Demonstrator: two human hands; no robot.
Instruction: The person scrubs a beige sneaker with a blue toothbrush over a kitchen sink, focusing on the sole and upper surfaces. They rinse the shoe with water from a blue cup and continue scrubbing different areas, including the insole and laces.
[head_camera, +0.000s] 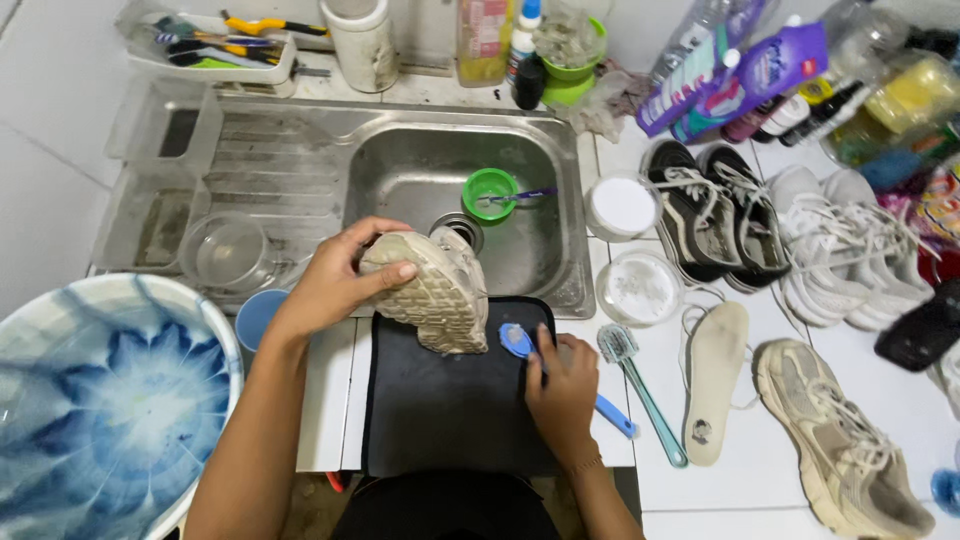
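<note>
Left hand (335, 285) grips beige shoe (432, 290) sole-up before sink (560, 150) — right hand (562, 385) clasps blue brush (520, 342) at sole; grime remains, mate shoe (840, 440) untouched.

bowl (100, 400) — cut by near-left edge | beige shoe (850, 450) toe — cut at near edge | brush (560, 375) handle — partly hidden under right hand (565, 390) | far-right bottles (740, 70) — cut off
</note>
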